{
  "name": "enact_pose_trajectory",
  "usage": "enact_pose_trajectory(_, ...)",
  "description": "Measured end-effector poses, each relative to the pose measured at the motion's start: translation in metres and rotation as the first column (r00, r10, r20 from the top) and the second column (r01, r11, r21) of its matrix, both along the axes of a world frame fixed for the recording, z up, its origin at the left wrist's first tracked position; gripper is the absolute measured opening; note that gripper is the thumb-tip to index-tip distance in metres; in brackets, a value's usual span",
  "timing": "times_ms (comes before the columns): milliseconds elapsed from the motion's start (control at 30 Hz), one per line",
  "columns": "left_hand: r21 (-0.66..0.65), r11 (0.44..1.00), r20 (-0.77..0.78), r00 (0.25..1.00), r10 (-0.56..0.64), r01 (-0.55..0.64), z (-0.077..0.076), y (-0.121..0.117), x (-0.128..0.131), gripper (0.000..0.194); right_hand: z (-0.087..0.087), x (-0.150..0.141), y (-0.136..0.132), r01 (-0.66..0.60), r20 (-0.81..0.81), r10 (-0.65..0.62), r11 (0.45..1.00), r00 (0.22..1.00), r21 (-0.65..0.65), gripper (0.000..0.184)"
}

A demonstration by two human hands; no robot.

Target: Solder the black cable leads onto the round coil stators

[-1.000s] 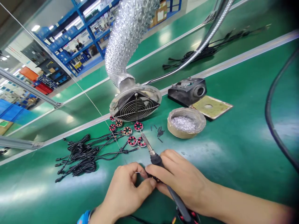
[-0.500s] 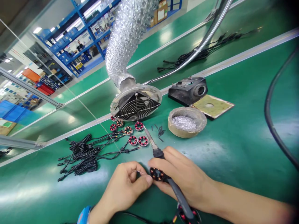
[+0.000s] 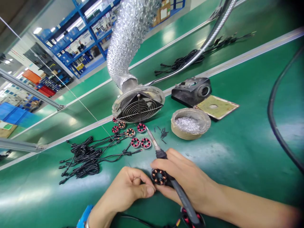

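My right hand (image 3: pixel 190 179) is closed around a soldering iron (image 3: pixel 181 196), whose metal tip points up and away over the bench. The same hand also grips a small ring-shaped motor stator (image 3: pixel 159 176) with copper windings, between its thumb and fingers. My left hand (image 3: pixel 133 186) is closed in a pinch at the stator's lower left edge. Whatever lies between those fingertips is hidden. Below my right hand, partly behind the iron's handle, is another stator with red windings (image 3: pixel 185 217), with a black cable (image 3: pixel 140 220) beside it.
Several stators (image 3: pixel 145 143) lie ahead, near bundled black cables (image 3: pixel 85 158) and short black tube pieces (image 3: pixel 163 133). A fume extractor (image 3: pixel 139 107) hangs over the bench. To its right are a round solder-scrap dish (image 3: pixel 191 125), an iron stand (image 3: pixel 192 91) and a sponge tray (image 3: pixel 216 107).
The left fingertips have closed further against the stator's edge, and the thin wire seen between them no longer shows. The stator has turned slightly, its face more toward me.
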State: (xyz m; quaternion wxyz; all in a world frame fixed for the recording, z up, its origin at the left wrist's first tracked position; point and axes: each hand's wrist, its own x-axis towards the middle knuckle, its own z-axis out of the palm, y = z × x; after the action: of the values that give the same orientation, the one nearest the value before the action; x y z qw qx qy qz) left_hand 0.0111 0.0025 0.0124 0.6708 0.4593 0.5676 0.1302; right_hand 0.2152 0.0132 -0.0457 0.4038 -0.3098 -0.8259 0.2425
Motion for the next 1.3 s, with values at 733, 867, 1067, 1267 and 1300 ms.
enact_pose_trajectory(733,0.563,0.515,-0.679,0.717,-0.158,0.647,-0.002,-0.005,-0.006,0.022,-0.007,0.006,-0.002,-0.077,-0.033,0.077,0.997,0.997,-0.002,0.032)
enact_pose_trajectory(867,0.615,0.433,-0.684,0.719,-0.124,0.659,-0.007,-0.006,-0.009,0.017,-0.004,0.007,-0.002,-0.089,-0.053,0.089,0.996,0.995,-0.004,0.033)
enact_pose_trajectory(1067,0.672,0.440,-0.577,0.793,-0.195,0.596,-0.005,-0.005,-0.010,0.016,-0.012,0.015,-0.006,-0.181,-0.055,0.176,0.976,0.983,-0.123,0.037)
enact_pose_trajectory(1267,0.665,0.571,-0.430,0.872,-0.236,0.482,0.004,-0.009,-0.007,0.015,-0.024,0.017,-0.007,-0.217,-0.065,0.211,0.971,0.975,-0.101,0.043)
enact_pose_trajectory(1300,0.631,0.638,-0.388,0.892,-0.232,0.441,0.005,-0.010,-0.007,0.014,-0.023,0.016,-0.007,-0.216,-0.066,0.210,0.971,0.976,-0.106,0.043)
